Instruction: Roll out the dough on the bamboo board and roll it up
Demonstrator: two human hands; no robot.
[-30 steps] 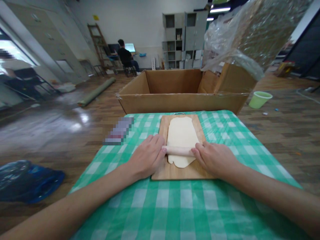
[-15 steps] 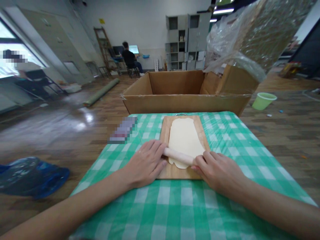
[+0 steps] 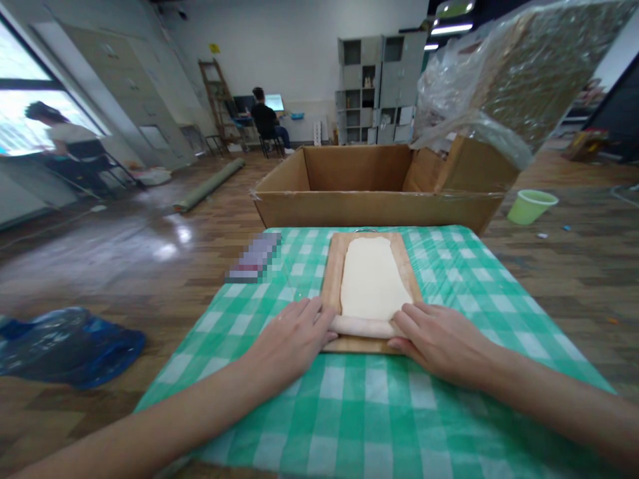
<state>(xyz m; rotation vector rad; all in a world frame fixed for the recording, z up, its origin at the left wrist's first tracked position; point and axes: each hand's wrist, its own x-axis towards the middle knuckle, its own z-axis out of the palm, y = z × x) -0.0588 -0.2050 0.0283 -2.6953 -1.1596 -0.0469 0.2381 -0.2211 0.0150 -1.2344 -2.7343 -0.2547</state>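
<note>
A pale wooden rolling pin (image 3: 366, 326) lies crosswise over the near end of a flat sheet of dough (image 3: 373, 276). My left hand (image 3: 297, 332) is closed on the pin's left end, and my right hand (image 3: 439, 336) is closed on its right end. Beneath the dough is a wooden cutting board (image 3: 333, 269), whose near strip shows below the pin. The dough spreads over most of the board's width, cream-coloured and thin. Both ends of the pin are hidden under my fingers.
A green checked cloth (image 3: 319, 426) covers the table. At its far left edge lies a blurred flat purple item (image 3: 254, 258). Behind stands a big cardboard box (image 3: 374, 209). A green bucket (image 3: 532, 206) and a blue water bottle (image 3: 70, 346) are on the floor. Two people sit farther back.
My hands have drawn the rolling pin toward me to the dough's near edge. The pin was slanted and is now almost level. The view has shifted slightly.
</note>
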